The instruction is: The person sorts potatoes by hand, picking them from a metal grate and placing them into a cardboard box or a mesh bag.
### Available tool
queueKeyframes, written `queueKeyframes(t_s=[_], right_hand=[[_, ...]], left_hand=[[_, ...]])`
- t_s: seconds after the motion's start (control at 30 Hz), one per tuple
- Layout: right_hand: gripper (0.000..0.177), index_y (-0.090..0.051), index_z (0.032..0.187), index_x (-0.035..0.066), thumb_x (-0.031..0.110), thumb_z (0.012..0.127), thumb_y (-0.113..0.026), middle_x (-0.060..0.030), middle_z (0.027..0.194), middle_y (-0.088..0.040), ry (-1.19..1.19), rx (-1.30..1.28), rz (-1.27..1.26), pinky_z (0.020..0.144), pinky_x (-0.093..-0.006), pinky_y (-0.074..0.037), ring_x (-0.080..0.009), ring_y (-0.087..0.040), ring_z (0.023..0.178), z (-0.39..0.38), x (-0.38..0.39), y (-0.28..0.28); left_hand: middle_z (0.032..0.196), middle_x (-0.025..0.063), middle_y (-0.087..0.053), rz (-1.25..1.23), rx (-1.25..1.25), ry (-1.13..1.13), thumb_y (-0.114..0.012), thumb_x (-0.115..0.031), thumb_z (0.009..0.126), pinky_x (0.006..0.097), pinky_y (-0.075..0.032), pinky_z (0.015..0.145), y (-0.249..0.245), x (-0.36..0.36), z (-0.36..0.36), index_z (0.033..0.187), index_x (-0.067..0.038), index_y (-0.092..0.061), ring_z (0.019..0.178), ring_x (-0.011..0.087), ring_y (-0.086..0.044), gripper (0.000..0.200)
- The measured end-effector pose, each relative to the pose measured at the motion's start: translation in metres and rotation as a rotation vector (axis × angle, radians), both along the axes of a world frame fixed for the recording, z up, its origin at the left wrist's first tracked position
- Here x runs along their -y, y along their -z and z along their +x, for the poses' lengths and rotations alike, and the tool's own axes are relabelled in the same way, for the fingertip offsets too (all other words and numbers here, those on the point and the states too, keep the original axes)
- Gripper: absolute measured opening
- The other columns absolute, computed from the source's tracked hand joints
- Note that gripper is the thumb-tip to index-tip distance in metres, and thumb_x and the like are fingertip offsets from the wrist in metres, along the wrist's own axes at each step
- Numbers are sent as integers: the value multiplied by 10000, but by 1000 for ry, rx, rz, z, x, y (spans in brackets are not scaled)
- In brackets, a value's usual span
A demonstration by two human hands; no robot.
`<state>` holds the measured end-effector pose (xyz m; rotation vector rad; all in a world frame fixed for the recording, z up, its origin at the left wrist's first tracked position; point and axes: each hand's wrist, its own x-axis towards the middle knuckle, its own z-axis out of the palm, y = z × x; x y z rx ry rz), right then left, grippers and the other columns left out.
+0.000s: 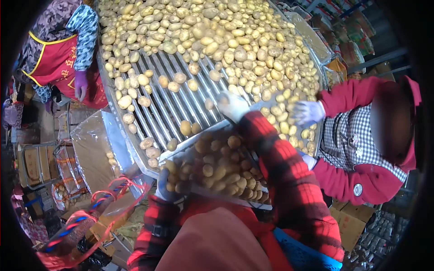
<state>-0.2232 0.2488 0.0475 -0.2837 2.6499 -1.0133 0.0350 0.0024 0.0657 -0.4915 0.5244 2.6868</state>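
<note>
Across upper centre, a heap of potatoes (203, 31); at its lower left, metal rollers (180, 107); at lower centre, a blurred potato cluster (221, 168). Over the rollers, right hand (233, 107), fingers blurred, hold unclear; against the cluster's left edge, left hand (166, 185), grip likewise unclear. Just left of the right fingers, a single potato (209, 103).

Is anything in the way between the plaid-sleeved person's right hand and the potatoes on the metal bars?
Nothing visible: the right hand, gloved and blurred, is over the metal bars, and one potato lies close beside it with no barrier showing between.
</note>
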Motion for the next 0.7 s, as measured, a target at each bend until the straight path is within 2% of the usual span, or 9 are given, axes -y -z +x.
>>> queueKeyframes(t_s=[0.07,0.1,0.17,0.27,0.4,0.47,0.5,0.67,0.7], right_hand=[[203,-689,1053,51,163,883,-685,-89,941,-709,-141,-113,-505,814,-316,-515,-186,-667,865,7,-19,27],[203,-689,1053,51,163,883,-685,-89,941,-709,-155,-102,-505,814,-316,-515,-186,-667,865,5,-17,24],[205,-686,1062,2,94,879,-687,-67,918,-701,308,551,-768,791,-256,-500,-114,-641,847,-6,-6,-10],[276,-709,1128,101,92,873,-604,-115,1128,-711,-101,-297,-233,862,-370,-534,-258,-676,1015,-50,40,-9],[377,-663,1254,147,116,900,-535,-115,1316,-650,-398,-733,272,933,-449,-522,-292,-648,1150,-115,105,17],[361,-648,1273,159,235,941,-527,-141,1259,-675,-377,-344,515,888,-486,-545,-341,-676,1085,-149,140,12],[372,-635,1293,134,255,963,-513,-151,1272,-672,-319,-289,518,882,-487,-549,-341,-686,1077,-157,152,2],[442,-655,1276,55,347,948,-601,-184,1322,-648,-190,-497,556,914,-478,-545,-332,-675,1137,-170,173,24],[428,-627,1325,60,269,961,-541,-182,1364,-620,-276,-300,604,973,-466,-522,-326,-647,1192,-167,166,14]], left_hand=[[1299,63,-508,65,45,51,-638,-549,929,213,-492,591,-14,3,9,1395,-162,-496,1049,268,-555,622],[1252,63,-556,27,11,-38,-601,-586,937,203,-477,590,-7,-1,21,1389,-161,-482,1046,258,-553,632],[1244,69,-568,-18,73,-21,-602,-588,935,203,-470,586,-12,0,36,1381,-168,-481,1040,254,-551,625],[1264,95,-574,194,84,30,-628,-555,933,211,-456,577,1,7,70,1355,-184,-490,1028,228,-534,579],[1047,100,-574,77,-23,-55,-631,-438,964,209,-445,551,-2,2,90,1194,-155,-538,805,165,-549,377],[903,63,-573,-124,-139,-146,-605,-266,933,281,-474,668,-12,-6,91,1041,-101,-586,666,151,-537,198],[905,65,-568,292,365,183,-606,-184,878,370,-485,785,56,39,149,945,-87,-565,807,215,-566,125],[928,76,-560,294,263,-163,-586,-184,890,411,-473,813,-15,12,126,959,-87,-561,885,232,-543,123],[930,76,-559,285,261,-186,-584,-184,891,411,-474,812,-19,11,126,969,-88,-560,886,230,-541,126]])
